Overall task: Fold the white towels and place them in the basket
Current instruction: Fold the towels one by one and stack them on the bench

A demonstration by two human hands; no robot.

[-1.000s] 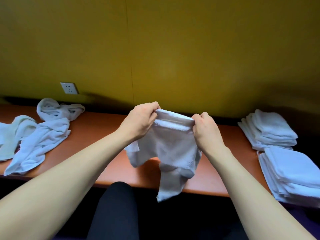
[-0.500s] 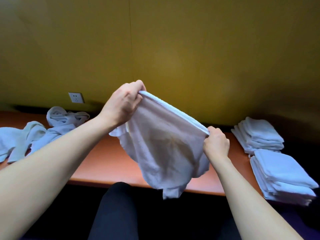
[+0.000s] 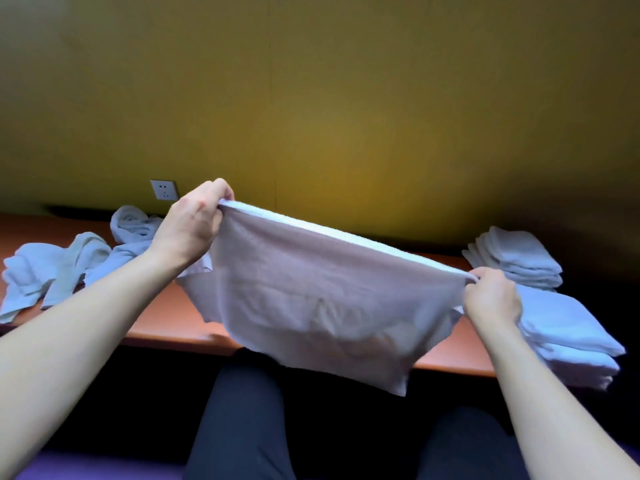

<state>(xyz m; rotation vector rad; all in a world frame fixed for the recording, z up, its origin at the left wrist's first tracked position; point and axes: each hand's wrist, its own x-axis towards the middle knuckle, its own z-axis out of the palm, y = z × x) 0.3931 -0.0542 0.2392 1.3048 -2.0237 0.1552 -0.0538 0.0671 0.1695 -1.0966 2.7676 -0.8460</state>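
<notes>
Dim, warm interior lighting; wide-angle view with soft detail.

A broad bright patch sits on the yellow wall [image 3: 346, 143] at centre, fading to dark at the corners and the right side. The area below the table edge [image 3: 166, 336] is in deep shadow. The white towel [image 3: 311, 299] shows slight motion blur and a pinkish cast. Straight lines bow toward the frame edges. Forearms at the bottom corners appear stretched and soft.
</notes>
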